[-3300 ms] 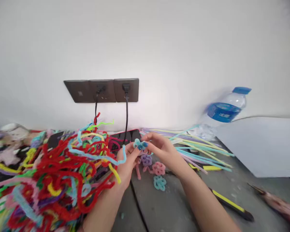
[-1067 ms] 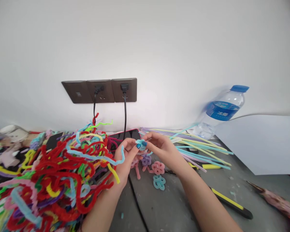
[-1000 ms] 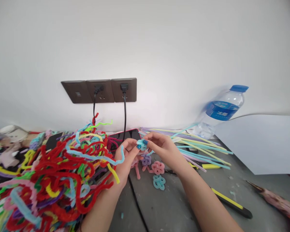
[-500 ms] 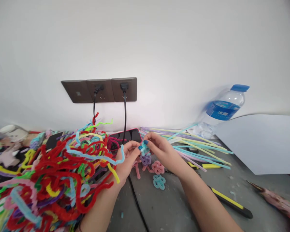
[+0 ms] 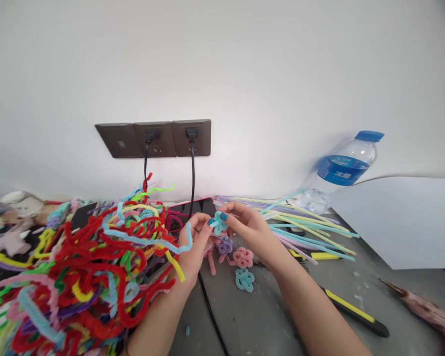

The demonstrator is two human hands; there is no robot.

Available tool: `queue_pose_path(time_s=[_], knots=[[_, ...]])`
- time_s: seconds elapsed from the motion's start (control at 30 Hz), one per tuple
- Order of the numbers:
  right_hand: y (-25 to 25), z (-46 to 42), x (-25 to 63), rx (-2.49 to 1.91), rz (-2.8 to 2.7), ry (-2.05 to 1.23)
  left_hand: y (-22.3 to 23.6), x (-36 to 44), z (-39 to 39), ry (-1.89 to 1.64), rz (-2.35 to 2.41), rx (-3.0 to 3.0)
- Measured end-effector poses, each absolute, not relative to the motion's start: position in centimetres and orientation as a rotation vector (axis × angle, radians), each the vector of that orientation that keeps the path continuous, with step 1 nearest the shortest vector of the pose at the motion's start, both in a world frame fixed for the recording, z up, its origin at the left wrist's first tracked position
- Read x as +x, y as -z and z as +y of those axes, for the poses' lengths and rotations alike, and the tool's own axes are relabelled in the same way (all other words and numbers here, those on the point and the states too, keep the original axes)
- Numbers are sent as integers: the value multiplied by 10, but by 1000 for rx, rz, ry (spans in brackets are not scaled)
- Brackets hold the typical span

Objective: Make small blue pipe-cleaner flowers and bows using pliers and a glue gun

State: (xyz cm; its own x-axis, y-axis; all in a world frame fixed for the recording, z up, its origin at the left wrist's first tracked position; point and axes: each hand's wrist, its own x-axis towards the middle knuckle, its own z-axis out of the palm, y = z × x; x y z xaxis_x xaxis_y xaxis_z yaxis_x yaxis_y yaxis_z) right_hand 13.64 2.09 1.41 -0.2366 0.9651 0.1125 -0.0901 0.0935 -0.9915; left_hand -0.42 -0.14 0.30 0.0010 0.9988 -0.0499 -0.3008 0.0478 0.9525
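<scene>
Between both hands is a light-blue pipe-cleaner flower (image 5: 219, 224), held above the table. My left hand (image 5: 196, 241) pinches its left side with thumb and fingers. On the other side, my right hand (image 5: 244, 226) grips it the same way, thumb toward me. Just below lie a purple pipe-cleaner flower (image 5: 225, 245), a pink flower (image 5: 242, 257) and another light-blue flower (image 5: 244, 280). Some pink pipe-cleaner pieces (image 5: 212, 263) sit under the left fingers, partly hidden.
A tangled heap of coloured pipe cleaners (image 5: 92, 262) fills the left. Straight pastel pipe cleaners (image 5: 315, 228) lie behind my right hand. A leaning bottle (image 5: 343, 168), a white sheet (image 5: 404, 217), yellow-black pliers (image 5: 356, 311) and a pink glue gun (image 5: 426, 306) stand or lie right. A black cable (image 5: 209, 306) crosses the table.
The held light-blue flower has been turned and raised slightly, so its looped petals face me more. Both hands have shifted a little; the flowers on the table stay put.
</scene>
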Motion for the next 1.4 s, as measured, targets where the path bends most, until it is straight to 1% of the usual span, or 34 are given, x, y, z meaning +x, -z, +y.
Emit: queue_pose_path(time_s=[0.3,0.57,0.77,0.97,1.13,1.4], knots=[[-15,21,140,-945,-1378,-1353,-7,-8,0,-1384,1093,1211],[-15,21,138,-952,-1322,-1382,-2,-15,0,-1405,1111,1578],[-18,19,138,-951,-1236,-1453,6,-17,3,-1586,1040,1710],[-15,19,140,-955,-1249,-1444,9,-20,2,-1557,1083,1823],[-14,22,143,-958,-1424,-1317,8,-22,3,-1492,1037,1690],[-14,22,145,-930,-1510,-1334,8,-21,9,-1392,1055,1230]])
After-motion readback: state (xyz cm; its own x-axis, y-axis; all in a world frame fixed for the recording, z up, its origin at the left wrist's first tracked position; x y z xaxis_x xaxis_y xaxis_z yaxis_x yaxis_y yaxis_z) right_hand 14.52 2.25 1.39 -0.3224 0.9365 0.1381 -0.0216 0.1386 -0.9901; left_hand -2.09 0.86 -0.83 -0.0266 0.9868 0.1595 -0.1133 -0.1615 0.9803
